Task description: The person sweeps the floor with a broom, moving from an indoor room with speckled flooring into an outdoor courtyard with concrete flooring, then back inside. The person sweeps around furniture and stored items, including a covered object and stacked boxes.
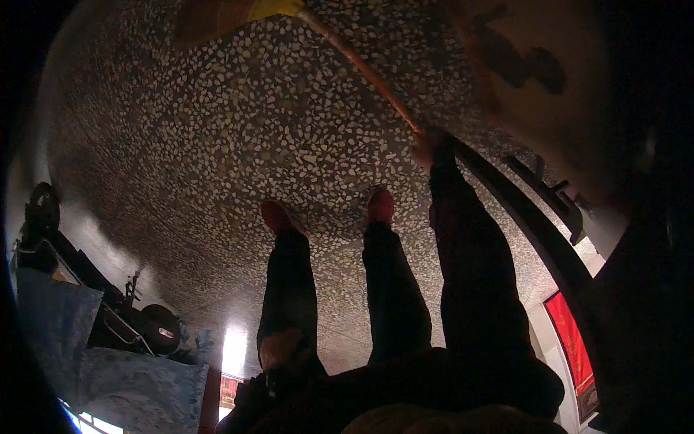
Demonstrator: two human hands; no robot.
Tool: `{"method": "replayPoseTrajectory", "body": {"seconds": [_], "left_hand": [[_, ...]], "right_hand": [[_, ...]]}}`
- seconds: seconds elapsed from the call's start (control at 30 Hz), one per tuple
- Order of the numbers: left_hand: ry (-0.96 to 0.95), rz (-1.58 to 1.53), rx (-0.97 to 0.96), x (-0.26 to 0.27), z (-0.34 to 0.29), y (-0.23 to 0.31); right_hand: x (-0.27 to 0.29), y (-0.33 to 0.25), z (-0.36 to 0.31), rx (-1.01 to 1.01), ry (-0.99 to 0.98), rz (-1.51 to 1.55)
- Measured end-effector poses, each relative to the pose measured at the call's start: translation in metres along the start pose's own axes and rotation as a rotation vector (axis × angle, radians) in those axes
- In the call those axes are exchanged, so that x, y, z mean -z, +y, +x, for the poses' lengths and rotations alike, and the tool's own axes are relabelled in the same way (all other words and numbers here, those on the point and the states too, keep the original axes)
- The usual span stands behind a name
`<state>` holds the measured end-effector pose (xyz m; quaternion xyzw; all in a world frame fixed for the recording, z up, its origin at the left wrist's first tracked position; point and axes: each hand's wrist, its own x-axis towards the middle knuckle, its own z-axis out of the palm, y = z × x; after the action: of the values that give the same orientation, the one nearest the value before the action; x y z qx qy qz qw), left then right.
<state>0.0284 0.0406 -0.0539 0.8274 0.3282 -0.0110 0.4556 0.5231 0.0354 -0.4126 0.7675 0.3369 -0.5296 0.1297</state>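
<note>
Right hand (425,148), seemingly closed around a long wooden broom handle (358,66), which extends up-left over terrazzo floor (217,145); left hand (283,351) grip indiscernible.

The speckled terrazzo floor (238,130) lay open ahead and to the left, giving wide room between the long wooden handle (361,69) and the machine on the left. The right hand (425,148) gripped that handle, which ran up across the floor toward a yellow-and-red head (238,11) at the top edge. The person's two red shoes (329,210) stood in the middle. A wheeled machine (101,289) crowded the lower left; a dark railing (528,217) and pale wall (549,79) closed off the right.
</note>
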Motion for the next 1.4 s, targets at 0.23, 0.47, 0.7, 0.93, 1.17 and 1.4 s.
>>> {"method": "replayPoseTrajectory", "body": {"seconds": [0.23,0.47,0.7,0.93,1.17,1.4], "left_hand": [[-0.382,-0.048,0.345,0.027,0.019,0.012],[-0.249,0.002,0.304,0.031,0.029,0.018],[-0.3,-0.032,0.338,0.041,0.036,0.028],[-0.449,-0.009,0.356,0.035,0.017,0.021],[-0.203,0.056,0.119,0.028,-0.012,0.018],[-0.253,0.099,0.079,0.011,-0.057,0.003]], "right_hand": [[-0.009,0.007,0.014,0.042,0.035,0.066],[-0.035,-0.006,0.013,0.144,0.044,0.173],[-0.037,-0.053,-0.057,0.352,0.173,-0.082],[-0.06,-0.124,-0.129,-0.043,0.035,0.84],[-0.067,-0.154,-0.209,0.225,0.028,1.191],[-0.007,-0.192,-0.302,0.312,0.122,0.377]]}}
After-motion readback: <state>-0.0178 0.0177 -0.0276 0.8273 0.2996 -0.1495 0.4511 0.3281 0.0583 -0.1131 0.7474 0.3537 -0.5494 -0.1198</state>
